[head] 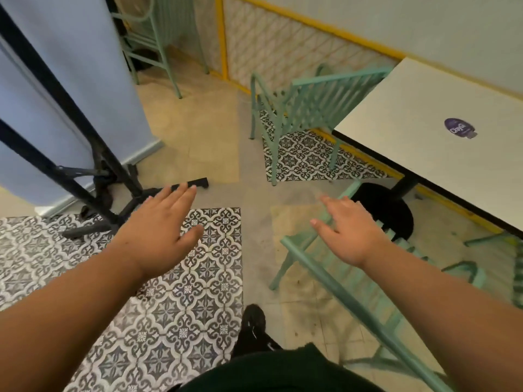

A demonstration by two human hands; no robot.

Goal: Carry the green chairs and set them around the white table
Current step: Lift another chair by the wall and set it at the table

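1. Hands reach forward over the floor. The left hand (167,222) is flat with its fingers together and holds nothing. The right hand (348,230) is spread wide and grips nothing.
2. A green chair (339,294) stands under the right hand, its back rail running below the forearm; whether the fingertips touch it cannot be told.
3. The white table (438,165) lies right of the right hand, with a purple sticker (458,128) on top and its black base (393,216) just beyond the fingers.
4. A second green chair (319,100) stands ahead of the right hand, against the table's far end.
5. A third green chair (167,24) stands well ahead of the left hand, beside pale boards (70,66) on black frames.
6. Patterned tiles (169,306) lie under the left hand.
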